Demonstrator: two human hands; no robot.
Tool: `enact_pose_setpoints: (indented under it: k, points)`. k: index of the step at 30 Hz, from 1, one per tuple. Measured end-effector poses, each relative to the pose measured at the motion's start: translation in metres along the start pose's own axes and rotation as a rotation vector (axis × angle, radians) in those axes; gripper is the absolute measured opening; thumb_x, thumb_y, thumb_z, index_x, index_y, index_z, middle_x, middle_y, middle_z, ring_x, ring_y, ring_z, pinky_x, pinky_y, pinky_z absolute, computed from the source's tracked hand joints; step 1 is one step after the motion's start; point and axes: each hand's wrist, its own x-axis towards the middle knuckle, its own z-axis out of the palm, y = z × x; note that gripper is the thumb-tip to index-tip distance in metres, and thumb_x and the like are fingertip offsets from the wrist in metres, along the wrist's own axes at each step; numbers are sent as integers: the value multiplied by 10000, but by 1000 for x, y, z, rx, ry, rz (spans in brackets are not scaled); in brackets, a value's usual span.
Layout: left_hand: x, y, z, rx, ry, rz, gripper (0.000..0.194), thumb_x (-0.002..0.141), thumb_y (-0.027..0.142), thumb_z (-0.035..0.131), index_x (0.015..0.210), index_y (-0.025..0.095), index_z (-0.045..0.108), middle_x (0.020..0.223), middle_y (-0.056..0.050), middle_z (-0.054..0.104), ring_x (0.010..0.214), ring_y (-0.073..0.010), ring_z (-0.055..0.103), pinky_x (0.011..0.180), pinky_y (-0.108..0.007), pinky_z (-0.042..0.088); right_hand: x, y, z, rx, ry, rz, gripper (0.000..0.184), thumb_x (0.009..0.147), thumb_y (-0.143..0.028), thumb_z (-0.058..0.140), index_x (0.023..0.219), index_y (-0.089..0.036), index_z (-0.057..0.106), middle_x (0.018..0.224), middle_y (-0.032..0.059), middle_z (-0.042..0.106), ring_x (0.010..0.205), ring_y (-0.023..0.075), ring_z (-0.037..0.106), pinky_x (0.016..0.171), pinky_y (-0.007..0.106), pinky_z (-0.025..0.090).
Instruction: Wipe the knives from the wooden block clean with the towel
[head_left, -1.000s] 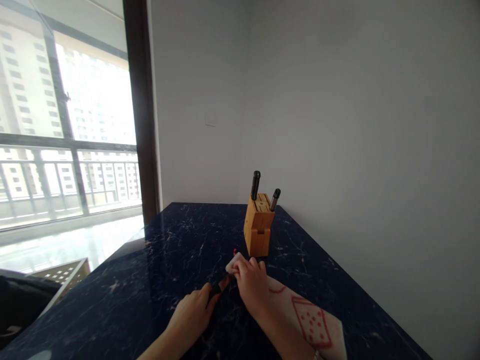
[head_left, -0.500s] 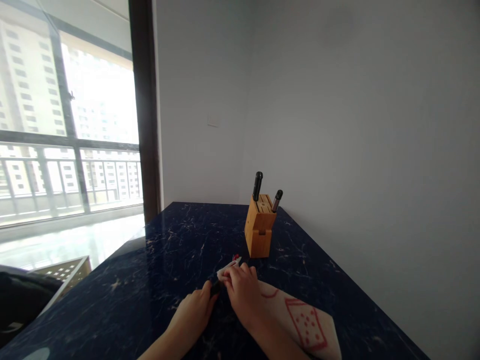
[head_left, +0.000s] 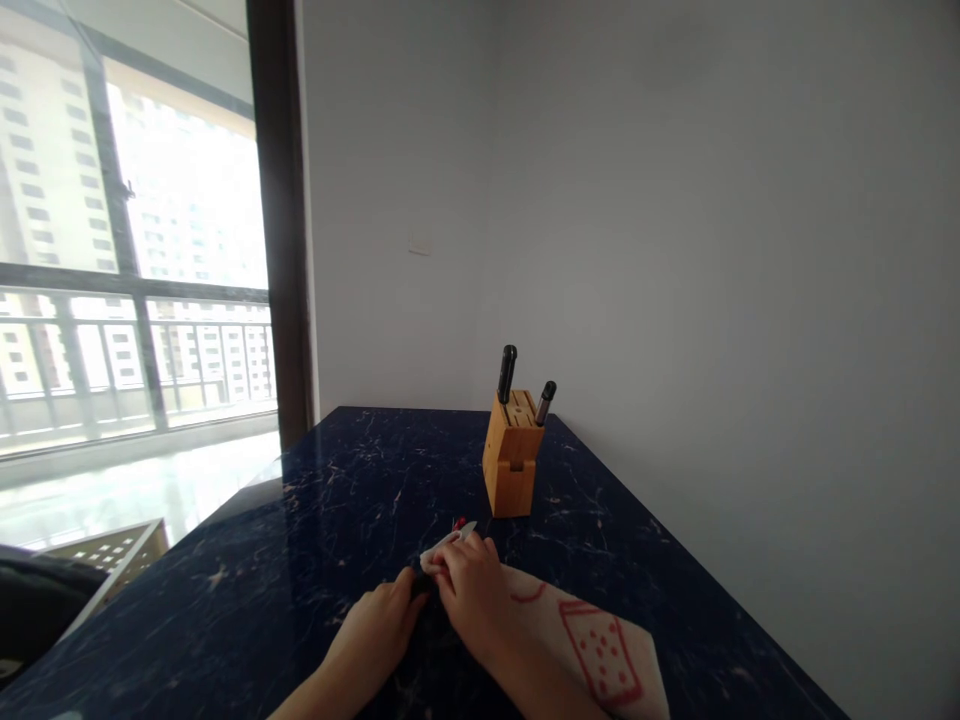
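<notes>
Two bare hands meet over a small kitchen knife [head_left: 466,529] near the front edge of a dark blue marble tabletop [head_left: 300,500] with pale veins. The left hand [head_left: 371,630] is curled closed around the knife's black handle [head_left: 416,586]. The right hand [head_left: 469,590] pinches a folded white cloth [head_left: 439,552] against the blade, with only the pale steel tip showing beyond it. Just past that tip sits a small red mark [head_left: 457,523], too small to identify.

A cream cloth with a red drawn pattern [head_left: 592,640] lies flat on the tabletop by the front edge, with the right forearm along its left side. Well beyond the hands, towards the far edge, stands an upright bamboo knife block [head_left: 512,460] holding two black-handled knives [head_left: 507,372] in its top slots. Behind it rises a plain grey wall [head_left: 675,250] with a small white switch plate [head_left: 419,243]. To the left, a tall window [head_left: 187,200] looks out past a balcony railing onto apartment towers, and a dark bag-like shape [head_left: 37,610] sits low beside the tabletop's left edge.
</notes>
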Motion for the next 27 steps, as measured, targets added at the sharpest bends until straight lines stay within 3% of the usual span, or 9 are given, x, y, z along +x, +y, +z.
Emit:
enact_pose_setpoints:
  k: [11, 16, 27]
  points:
    - [-1, 2, -1, 24, -23, -21, 220, 901, 271, 312, 1009, 186, 484, 862, -64, 678, 843, -215, 644, 678, -268, 436, 0, 0, 5, 83, 55, 47, 152, 758, -94, 479, 768, -223, 559, 837, -12, 623, 875, 168, 502, 766, 282, 317]
    - [-1, 2, -3, 1, -2, -4, 222, 900, 279, 313, 957, 193, 509, 885, -68, 672, 872, -207, 632, 711, -264, 432, -1, 1, 3, 9, 1, 18, 105, 750, -118, 495, 756, -203, 555, 841, 10, 634, 875, 185, 503, 771, 307, 311]
    - [0, -2, -2, -4, -8, 32, 207, 885, 287, 336, 962, 202, 508, 864, -57, 678, 832, -220, 646, 650, -265, 427, 0, 0, 0, -77, 26, 3, 96, 783, -145, 499, 794, -225, 550, 857, -14, 643, 890, 175, 507, 773, 320, 274]
